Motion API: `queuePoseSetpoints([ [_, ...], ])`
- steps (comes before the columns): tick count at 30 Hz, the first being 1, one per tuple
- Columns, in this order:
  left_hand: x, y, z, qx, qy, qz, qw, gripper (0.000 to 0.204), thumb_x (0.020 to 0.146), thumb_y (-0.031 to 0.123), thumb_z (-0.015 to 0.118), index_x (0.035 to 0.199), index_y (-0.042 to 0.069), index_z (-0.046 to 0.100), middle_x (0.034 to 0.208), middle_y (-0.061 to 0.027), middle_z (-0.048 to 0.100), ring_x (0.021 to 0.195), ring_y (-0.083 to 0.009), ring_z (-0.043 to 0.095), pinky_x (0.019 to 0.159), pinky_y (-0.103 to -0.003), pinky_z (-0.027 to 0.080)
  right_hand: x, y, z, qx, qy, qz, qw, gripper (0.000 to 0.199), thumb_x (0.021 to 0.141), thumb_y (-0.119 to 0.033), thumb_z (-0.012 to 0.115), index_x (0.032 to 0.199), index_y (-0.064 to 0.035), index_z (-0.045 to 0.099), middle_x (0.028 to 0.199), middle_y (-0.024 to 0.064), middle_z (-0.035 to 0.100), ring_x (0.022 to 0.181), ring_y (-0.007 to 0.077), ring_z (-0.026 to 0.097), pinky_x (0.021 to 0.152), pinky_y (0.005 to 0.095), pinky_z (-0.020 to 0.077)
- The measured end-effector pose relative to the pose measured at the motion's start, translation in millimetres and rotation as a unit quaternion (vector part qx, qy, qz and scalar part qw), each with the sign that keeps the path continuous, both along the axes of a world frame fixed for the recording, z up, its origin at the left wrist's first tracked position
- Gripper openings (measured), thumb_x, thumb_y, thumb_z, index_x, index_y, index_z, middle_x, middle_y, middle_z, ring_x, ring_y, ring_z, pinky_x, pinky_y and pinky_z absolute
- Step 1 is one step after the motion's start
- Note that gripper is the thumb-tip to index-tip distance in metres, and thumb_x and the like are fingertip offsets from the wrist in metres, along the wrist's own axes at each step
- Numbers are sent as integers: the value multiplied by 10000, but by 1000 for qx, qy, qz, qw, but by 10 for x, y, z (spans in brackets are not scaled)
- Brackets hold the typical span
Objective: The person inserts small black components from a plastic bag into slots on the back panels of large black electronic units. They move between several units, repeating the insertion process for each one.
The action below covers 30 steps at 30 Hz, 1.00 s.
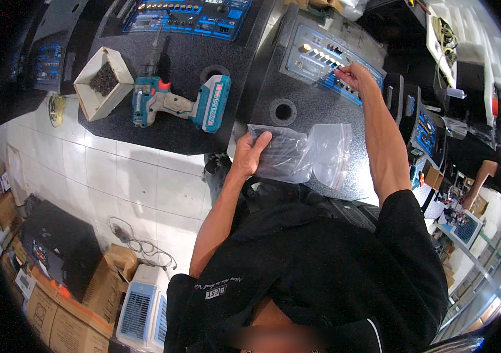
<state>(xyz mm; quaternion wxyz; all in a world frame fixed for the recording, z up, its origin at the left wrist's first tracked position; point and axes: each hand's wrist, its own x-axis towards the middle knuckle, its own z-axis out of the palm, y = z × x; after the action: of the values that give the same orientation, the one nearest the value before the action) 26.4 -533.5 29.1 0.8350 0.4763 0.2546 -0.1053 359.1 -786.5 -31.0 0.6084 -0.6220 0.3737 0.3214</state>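
The left hand grips one end of a clear, shiny plastic bag, with the thumb on top. The bag is over the near part of a black, speckled box. The right hand is at a blue panel with small round knobs on that same box. Its fingers are bent, and I cannot tell if they pinch anything. To the left, a teal and black power drill lies on another black box, beside a white, open tray with little dark bits inside
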Motion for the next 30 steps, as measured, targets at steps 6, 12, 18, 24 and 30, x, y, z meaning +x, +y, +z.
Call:
queuePoseSetpoints([
  [6,-18,14,53,35,11,-10,999,325,896,284,580,1000,-22,618,917,-37,640,809,-99,571,753,-248,457,-122,182,101,107,4,-166,980,236,835,131,402,1056,196,351,1064,262,426,971,412,558,802,396,572],
  [12,-69,-21,-2,41,-3,60,997,310,885,320,593,956,20,625,883,-14,634,751,-78,549,712,-243,432,-91,174,-79,151,-14,-247,957,265,836,142,371,1087,205,312,1123,295,391,1014,448,523,828,446,559],
  [18,-299,83,-75,59,5,101,993,325,899,328,562,963,16,622,892,-8,617,782,-86,548,726,-236,437,-102,172,-220,183,-39,-293,938,232,849,127,342,1070,194,362,1123,322,441,964,455,554,826,481,548],
  [24,-541,140,456,-46,22,164,985,342,899,342,552,996,19,613,912,-50,637,791,-128,602,712,-265,477,-881,152,919,112,-190,-16,975,187,906,-110,461,1023,35,468,917,169,590,834,247,626,684,340,556],
  [30,-621,160,453,-41,-3,99,994,412,895,393,544,1000,0,611,917,-60,636,777,-133,599,700,-270,479,-2425,284,2536,225,-255,267,902,132,881,-163,560,928,-42,583,733,41,611,577,91,553,512,228,450],
])
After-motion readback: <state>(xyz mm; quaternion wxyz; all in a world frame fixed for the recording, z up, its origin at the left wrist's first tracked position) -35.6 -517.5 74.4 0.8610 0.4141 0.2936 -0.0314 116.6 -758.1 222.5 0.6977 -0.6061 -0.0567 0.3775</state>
